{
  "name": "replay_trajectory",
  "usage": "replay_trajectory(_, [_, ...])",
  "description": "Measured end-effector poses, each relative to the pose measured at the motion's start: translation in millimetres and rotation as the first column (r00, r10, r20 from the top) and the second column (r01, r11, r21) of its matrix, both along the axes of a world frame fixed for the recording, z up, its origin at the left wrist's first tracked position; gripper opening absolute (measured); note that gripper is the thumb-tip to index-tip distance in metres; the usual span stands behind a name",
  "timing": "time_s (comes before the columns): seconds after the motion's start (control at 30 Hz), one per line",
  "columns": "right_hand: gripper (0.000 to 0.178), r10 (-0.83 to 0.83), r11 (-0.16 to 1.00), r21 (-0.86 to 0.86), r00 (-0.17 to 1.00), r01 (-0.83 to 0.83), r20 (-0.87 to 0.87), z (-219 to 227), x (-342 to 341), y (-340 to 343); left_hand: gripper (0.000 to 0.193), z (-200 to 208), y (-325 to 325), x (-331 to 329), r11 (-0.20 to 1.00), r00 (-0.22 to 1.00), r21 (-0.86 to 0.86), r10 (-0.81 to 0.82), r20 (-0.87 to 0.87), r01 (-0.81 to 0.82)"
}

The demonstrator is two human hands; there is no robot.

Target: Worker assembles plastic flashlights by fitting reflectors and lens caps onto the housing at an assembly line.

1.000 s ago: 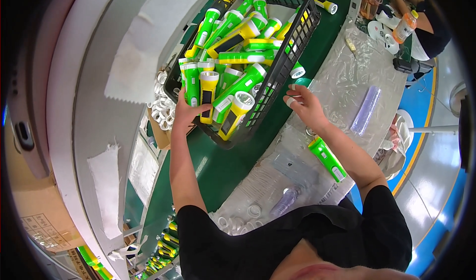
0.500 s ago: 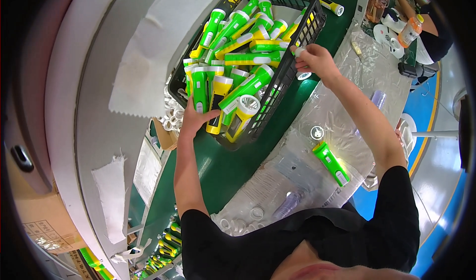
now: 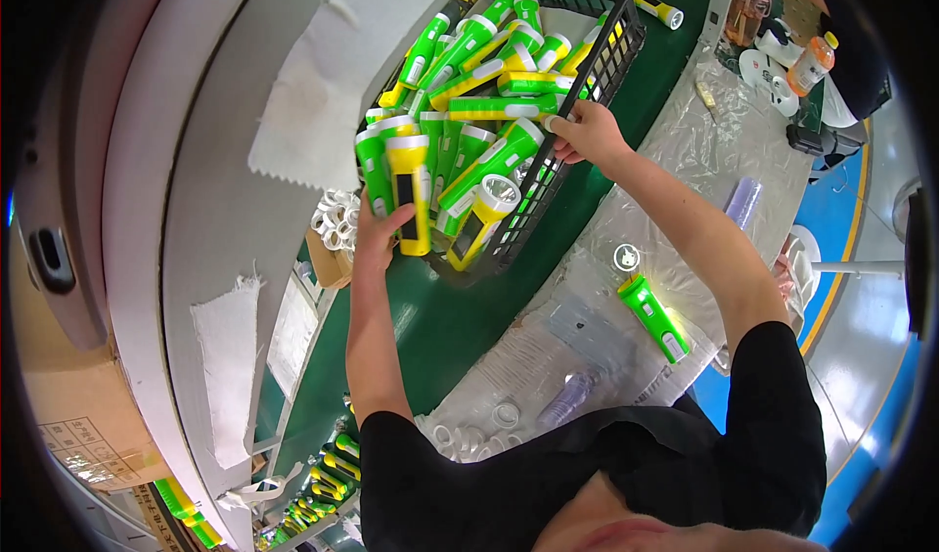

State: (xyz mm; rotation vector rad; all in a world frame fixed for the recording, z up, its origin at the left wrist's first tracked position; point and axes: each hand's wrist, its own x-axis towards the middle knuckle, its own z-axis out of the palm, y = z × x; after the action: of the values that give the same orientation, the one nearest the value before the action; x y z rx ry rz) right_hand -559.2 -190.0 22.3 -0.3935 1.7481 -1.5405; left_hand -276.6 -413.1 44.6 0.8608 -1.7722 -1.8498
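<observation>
On the green conveyor belt point(image 3: 430, 327), hands point(image 3: 377, 234) grip a black basket point(image 3: 606, 48).

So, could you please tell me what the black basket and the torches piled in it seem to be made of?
The black basket looks like moulded plastic: a matt open lattice with thick, even ribs. The torches look like hard glossy plastic in green and yellow, with shiny silvery reflector heads. The left hand grips a yellow one; the right hand rests on the basket's rim.

Brown printed cardboard box point(image 3: 73, 425) at lower left; small open carton point(image 3: 331, 264) beside belt
</observation>
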Motion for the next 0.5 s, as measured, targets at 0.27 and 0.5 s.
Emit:
replay_trajectory(0.27, [0.053,-0.068,0.995,0.067,0.998,0.068,0.002,-16.4,-10.1,3.9,0.086,-18.7,46.2,128.0,0.975,0.978,0.090,0.207,-0.031,-0.204])
replay_trajectory(0.5, [0.061,-0.143,0.987,0.077,0.990,0.143,0.000,-17.1,-2.8,-8.8,0.107,-90.6,77.6,173.8,0.902,0.796,-0.190,0.432,0.424,-0.387])
